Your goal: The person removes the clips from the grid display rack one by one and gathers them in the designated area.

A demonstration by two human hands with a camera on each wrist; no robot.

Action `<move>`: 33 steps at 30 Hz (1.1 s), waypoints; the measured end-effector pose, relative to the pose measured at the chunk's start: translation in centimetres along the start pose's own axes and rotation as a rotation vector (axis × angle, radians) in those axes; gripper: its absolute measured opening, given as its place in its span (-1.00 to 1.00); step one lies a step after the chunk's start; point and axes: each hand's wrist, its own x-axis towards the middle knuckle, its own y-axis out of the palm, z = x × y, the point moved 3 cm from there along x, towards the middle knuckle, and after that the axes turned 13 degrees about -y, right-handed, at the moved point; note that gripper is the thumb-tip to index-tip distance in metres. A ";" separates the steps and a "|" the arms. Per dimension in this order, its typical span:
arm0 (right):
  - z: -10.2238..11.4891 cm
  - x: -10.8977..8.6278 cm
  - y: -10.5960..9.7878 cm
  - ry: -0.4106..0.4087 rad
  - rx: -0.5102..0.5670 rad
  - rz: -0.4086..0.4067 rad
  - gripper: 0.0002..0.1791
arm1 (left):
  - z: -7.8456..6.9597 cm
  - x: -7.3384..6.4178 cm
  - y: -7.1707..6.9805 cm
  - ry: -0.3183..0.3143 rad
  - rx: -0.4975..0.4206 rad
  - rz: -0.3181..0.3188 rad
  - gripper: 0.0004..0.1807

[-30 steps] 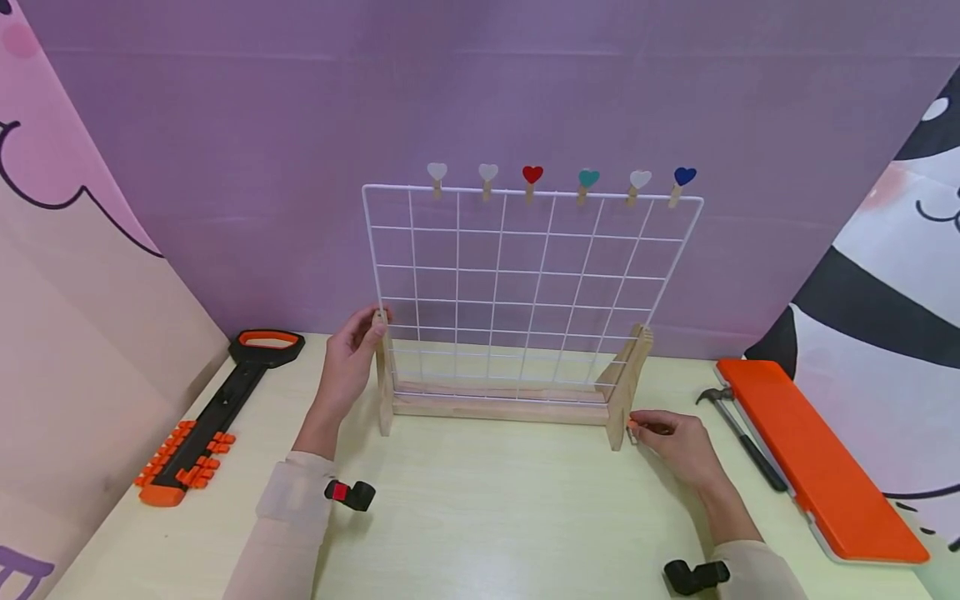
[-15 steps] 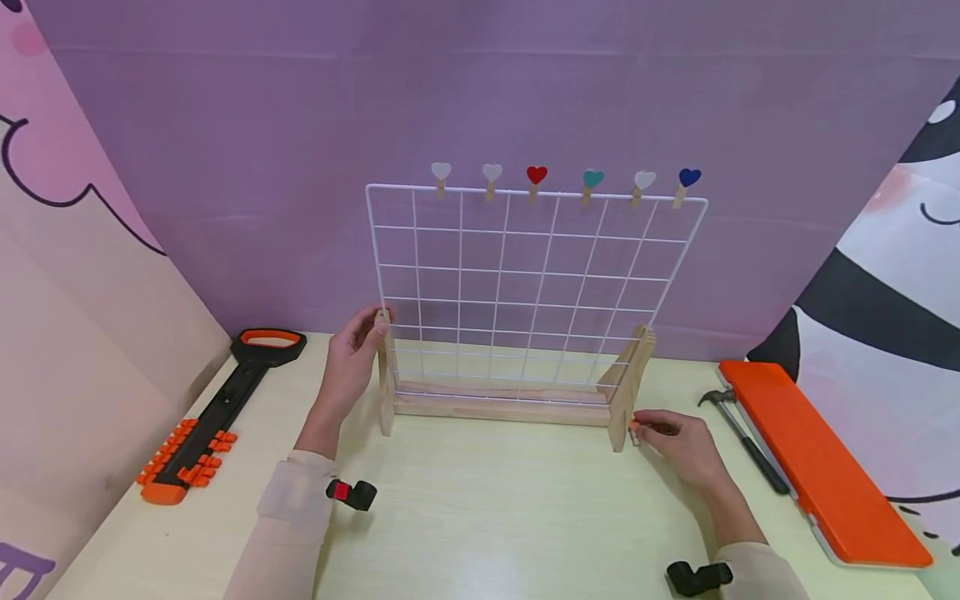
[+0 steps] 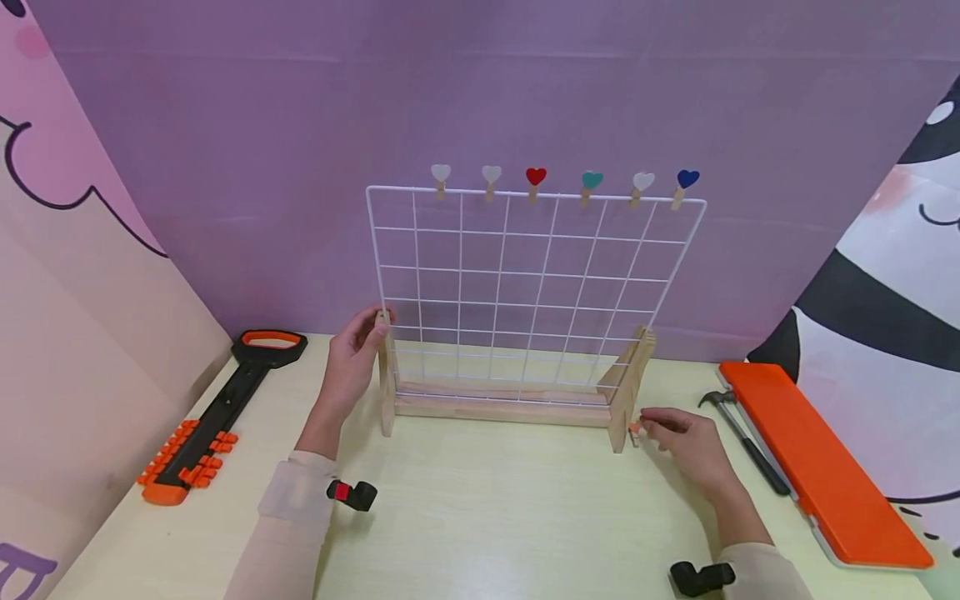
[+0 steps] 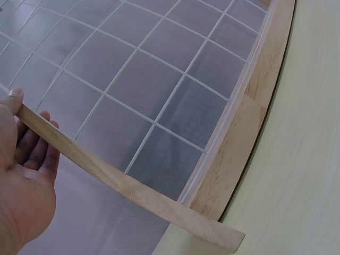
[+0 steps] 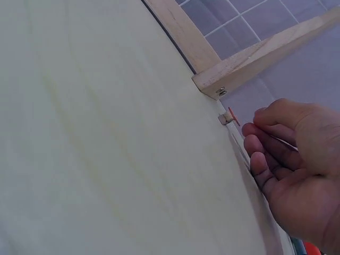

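Note:
A white wire grid panel (image 3: 517, 250) stands in a wooden stand (image 3: 501, 410), with several heart-topped clothespins (image 3: 536, 178) along its top edge. My left hand (image 3: 351, 354) holds the upper end of the stand's left upright, thumb on one face and fingers on the other, as the left wrist view shows. Beside the foot of the right upright (image 5: 218, 79), a small wooden clothespin (image 5: 226, 118) with an orange top sits on the table. The fingers of my right hand (image 5: 297, 154) hang loosely curled just away from it, holding nothing.
To the left lies a black tool with an orange-rimmed handle (image 3: 243, 379) and several orange clips at its lower end. A claw hammer (image 3: 750, 446) and a long orange case (image 3: 825, 467) lie on the right. A purple backdrop (image 3: 480, 92) rises behind the table.
My right fingers have let go of the orange-topped clothespin and drawn slightly up and right, leaving it by the stand's foot. My left hand keeps its hold on the stand.

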 end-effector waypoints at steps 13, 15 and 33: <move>3.8 0.0 -3.8 -0.103 0.012 -0.096 -0.53 | -0.2 -0.2 0.1 0.017 -0.004 0.013 -0.52; 5.0 0.2 -4.2 -0.132 0.008 -0.106 -0.54 | -0.3 -0.3 0.1 0.023 -0.006 0.014 -0.53; 17.4 2.8 -8.1 -0.301 -0.030 -0.174 -0.61 | -0.1 -0.1 0.1 0.019 -0.003 0.010 -0.54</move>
